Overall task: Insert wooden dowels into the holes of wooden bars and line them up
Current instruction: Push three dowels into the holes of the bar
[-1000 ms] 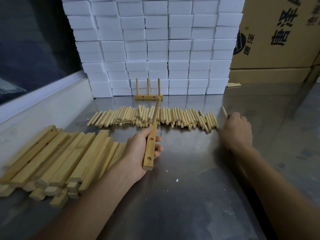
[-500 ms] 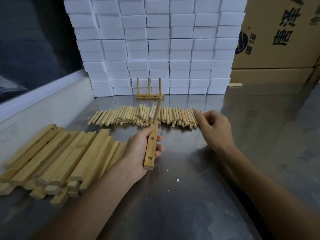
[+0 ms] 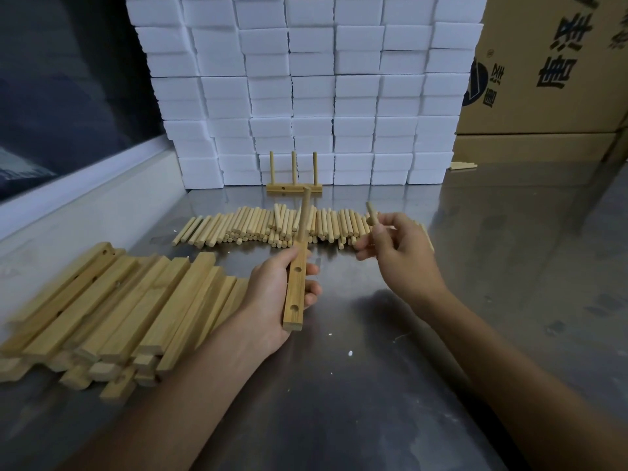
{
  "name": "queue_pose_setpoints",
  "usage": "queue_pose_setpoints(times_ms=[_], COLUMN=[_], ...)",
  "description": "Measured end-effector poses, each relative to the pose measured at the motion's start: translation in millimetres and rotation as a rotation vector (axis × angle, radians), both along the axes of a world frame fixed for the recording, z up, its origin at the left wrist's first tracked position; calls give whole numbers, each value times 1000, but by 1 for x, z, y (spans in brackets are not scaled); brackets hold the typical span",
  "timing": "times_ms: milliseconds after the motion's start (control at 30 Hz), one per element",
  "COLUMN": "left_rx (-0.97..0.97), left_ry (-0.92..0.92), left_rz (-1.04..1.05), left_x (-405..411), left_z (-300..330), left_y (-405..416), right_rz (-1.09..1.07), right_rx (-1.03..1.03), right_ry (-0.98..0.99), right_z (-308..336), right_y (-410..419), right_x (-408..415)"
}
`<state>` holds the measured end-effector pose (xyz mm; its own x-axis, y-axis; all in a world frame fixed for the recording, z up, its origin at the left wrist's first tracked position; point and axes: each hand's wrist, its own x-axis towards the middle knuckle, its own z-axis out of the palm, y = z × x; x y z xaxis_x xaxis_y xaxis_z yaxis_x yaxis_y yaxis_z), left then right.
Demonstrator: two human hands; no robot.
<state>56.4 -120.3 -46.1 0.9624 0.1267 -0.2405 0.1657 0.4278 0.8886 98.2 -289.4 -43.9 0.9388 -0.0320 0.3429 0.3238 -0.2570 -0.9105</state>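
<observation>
**Bar in the left hand, dowel in the right**

We see the left hand (image 3: 272, 294) wrapped around a bar (image 3: 295, 294), its near end pointing toward the camera, with two empty holes showing on its upper face. One dowel, the fitted dowel (image 3: 303, 219), stands out of the bar's far end. The right hand (image 3: 401, 253) pinches a loose dowel (image 3: 372, 215) between thumb and fingertips, raised above the table (image 3: 475, 300) and just right of the bar, not touching it.

Beyond both hands the dowel pile (image 3: 258, 227) lies in a row across the steel. Behind it a finished bar (image 3: 294, 188) rests flat with three dowels upright in it, close to the stack of white blocks (image 3: 306, 90). On the left lies the bar pile (image 3: 112, 307), several layers deep, touching the left wrist. A cardboard box (image 3: 550, 62) stands at the far right.
</observation>
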Motion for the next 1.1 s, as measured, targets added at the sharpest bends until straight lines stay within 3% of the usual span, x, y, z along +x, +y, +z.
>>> queue_pose_setpoints(times_ms=[300,533,633,967,1100], left_rx=[-21,-22,-20,26,17], left_ry=[-3,-37,-37,-18,-6], left_rz=[10,-33,-30,-6,11], left_x=[1,2,3,6,7], left_z=[0,-2,-3,-12,-13], left_y=[0,-2,-2,-1,-2], right_rz=[256,339,326,286,280], right_rx=[319,378,305,-218,-225], right_ry=[49,57,-13,-342,-337], right_z=[11,8,7,5,5], right_y=[24,39,38,38,40], right_x=[-21,-31,-30,-29,-30])
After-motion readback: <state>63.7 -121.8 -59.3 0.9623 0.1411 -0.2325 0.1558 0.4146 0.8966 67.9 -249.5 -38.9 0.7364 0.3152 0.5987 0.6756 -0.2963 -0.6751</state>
